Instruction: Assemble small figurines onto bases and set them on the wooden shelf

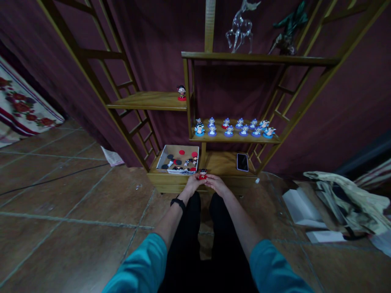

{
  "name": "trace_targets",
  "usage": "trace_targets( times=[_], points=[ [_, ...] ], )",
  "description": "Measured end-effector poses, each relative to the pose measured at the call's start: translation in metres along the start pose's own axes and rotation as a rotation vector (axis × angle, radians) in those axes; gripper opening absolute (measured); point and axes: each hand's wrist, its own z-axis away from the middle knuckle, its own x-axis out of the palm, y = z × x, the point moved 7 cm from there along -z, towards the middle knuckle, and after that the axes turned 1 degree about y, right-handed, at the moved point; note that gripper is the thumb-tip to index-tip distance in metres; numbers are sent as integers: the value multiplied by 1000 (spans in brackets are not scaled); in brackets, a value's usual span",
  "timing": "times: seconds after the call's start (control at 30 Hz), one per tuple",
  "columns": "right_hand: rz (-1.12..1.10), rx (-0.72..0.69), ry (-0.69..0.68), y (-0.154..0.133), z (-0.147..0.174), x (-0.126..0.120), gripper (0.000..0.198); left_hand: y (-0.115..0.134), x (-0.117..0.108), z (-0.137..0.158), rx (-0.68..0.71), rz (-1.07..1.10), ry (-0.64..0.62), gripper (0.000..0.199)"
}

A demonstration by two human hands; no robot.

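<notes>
A small black-haired figurine in red (203,174) is held between my two hands, in front of the shelf's lowest board. My left hand (193,184), below a dark wristband, grips it from the left. From the right, the fingers of my right hand (216,184) close on its base. Just beyond my left hand stands an open cardboard box (163,156) holding figurines and loose red and black discs. A similar figurine on a red base (181,93) stands at the right end of the left shelf board (146,100).
Several blue-and-white figurines (229,130) stand in rows on the right middle shelf. A phone or tablet (242,162) lies on the bottom board. A glass deer (241,30) and a green statue (288,30) stand on the top shelf. Cloth bags (351,199) lie on the floor at right.
</notes>
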Motion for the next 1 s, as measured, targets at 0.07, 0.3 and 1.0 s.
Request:
trace_targets(
  times=[0.07,0.3,1.0],
  points=[
    [2,-1,7,0,-1,-1,30,0,1,0,3,11,-14,36],
    [-15,-43,31,-2,0,-1,31,1,7,0,16,11,-77,37],
    [-29,-10,51,-3,2,-1,30,8,-1,7,50,28,103,44]
  ],
)
